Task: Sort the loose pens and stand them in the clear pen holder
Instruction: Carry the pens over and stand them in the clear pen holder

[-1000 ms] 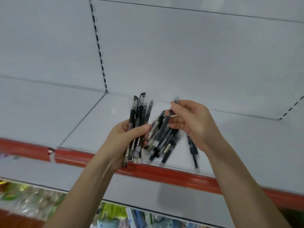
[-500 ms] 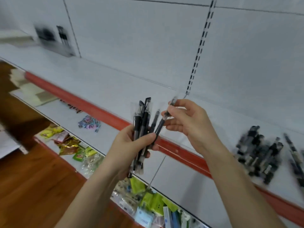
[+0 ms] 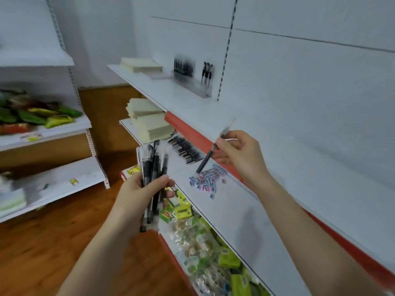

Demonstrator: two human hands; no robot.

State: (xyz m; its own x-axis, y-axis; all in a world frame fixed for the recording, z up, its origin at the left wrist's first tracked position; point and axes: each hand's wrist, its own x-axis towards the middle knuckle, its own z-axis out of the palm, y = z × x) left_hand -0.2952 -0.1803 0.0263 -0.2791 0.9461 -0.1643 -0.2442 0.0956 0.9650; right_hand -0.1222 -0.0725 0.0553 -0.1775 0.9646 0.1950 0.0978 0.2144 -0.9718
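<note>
The view has swung left along the shelf (image 3: 288, 146) since half a second ago — the heap of loose pens at the frame's right edge is gone from sight, and the right hand (image 3: 241, 154) has drawn its pen (image 3: 206, 160) clear of the bundle (image 3: 152, 165).

At lower centre the left hand (image 3: 139, 195) wraps its fingers round that bundle of black pens, held roughly upright. Right of centre the right hand pinches the single pen between thumb and fingertips, its lower end slanting down-left, apart from the bundle.

Far off in the upper middle, blurred, the holder (image 3: 192, 85) stands on the shelf against the back wall, a few pens already upright in it. The person is probably carrying the sorted pens to it.
</note>
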